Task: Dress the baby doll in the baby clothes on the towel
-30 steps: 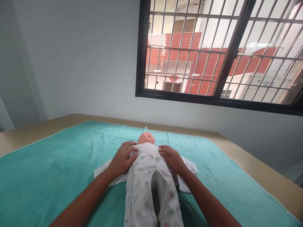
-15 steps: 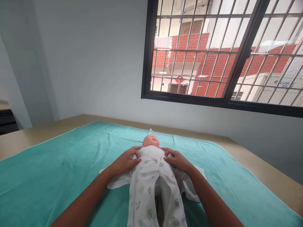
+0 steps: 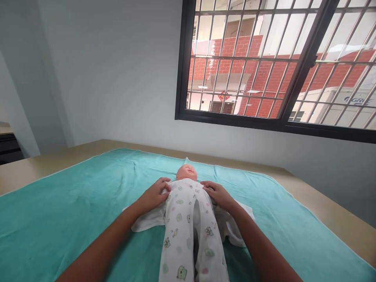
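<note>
A baby doll (image 3: 187, 172) lies on its back with its head toward the wall. White baby trousers (image 3: 179, 225) with green and grey animal prints cover its front, their waist edge high on the chest near the neck. My left hand (image 3: 155, 194) grips the waist edge on the left, fingers curled. On the right side, my right hand (image 3: 217, 194) is closed on the same edge, its fingertips partly hidden. Under the trousers, a white shirt (image 3: 149, 220) spreads out on both sides. An open slit runs between the trouser legs.
A teal cloth (image 3: 88, 196) with some creases covers most of the pale wooden table (image 3: 35, 168). Behind it stand a grey-white wall (image 3: 117, 78) and a dark-framed window (image 3: 235, 117) with metal bars.
The trousers' waist edge has been drawn up the doll's chest toward the neck, covering the white area that showed before. Both hands moved slightly upward with it.
</note>
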{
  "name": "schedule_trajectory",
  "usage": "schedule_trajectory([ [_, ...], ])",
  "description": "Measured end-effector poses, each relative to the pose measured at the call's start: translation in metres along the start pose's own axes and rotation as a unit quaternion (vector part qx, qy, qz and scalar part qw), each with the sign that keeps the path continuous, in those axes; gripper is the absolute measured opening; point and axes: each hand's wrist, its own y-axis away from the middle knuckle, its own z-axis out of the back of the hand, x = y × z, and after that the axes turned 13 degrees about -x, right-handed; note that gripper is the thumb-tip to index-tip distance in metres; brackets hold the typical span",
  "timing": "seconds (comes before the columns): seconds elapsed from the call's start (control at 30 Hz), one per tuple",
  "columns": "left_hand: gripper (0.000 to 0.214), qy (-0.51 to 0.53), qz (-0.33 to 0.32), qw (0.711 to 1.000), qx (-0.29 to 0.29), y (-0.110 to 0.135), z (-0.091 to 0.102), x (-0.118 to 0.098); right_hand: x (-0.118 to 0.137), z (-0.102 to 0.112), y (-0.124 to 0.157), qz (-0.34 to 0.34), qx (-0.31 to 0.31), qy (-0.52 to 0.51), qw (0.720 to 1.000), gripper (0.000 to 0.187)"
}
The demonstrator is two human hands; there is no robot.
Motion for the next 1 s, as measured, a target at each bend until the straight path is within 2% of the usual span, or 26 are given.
schedule_trajectory([
  [0.07,0.013,0.006,0.008,0.999,0.049,0.004,0.011,-0.004,0.002,0.009,0.002,0.003,0.049,-0.006,0.999,0.022],
  [0.13,0.013,0.015,0.011,0.997,0.073,0.007,0.015,-0.007,0.004,0.017,0.004,-0.003,0.092,-0.009,0.996,0.02],
  [0.37,0.009,0.003,-0.02,0.999,0.034,0.008,0.005,-0.003,0.006,0.022,0.006,-0.005,0.124,0.013,0.992,0.014],
  [0.47,0.01,-0.012,-0.023,1.0,0.004,0.009,-0.003,-0.002,0.0,0.016,0.006,0.022,0.089,-0.004,0.996,0.01],
  [0.63,0.015,-0.073,-0.017,0.995,-0.06,0.01,-0.013,0.005,-0.011,0.003,0.004,0.058,-0.029,-0.012,0.998,0.013],
  [0.77,0.032,-0.099,-0.078,0.991,-0.038,0.009,-0.012,0.015,-0.015,0.0,0.003,0.071,-0.023,0.004,0.997,0.014],
  [0.87,0.037,-0.131,-0.15,0.98,-0.023,0.006,-0.01,0.019,-0.016,-0.004,0.008,0.086,-0.066,0.051,0.993,0.016],
  [0.93,0.039,-0.133,-0.185,0.972,-0.055,0.006,-0.011,0.014,-0.013,-0.008,0.017,0.099,-0.124,0.078,0.984,0.018],
  [1.0,0.036,-0.113,-0.184,0.971,-0.108,0.014,-0.01,0.002,-0.004,-0.009,0.037,0.122,-0.168,0.099,0.973,0.017],
])
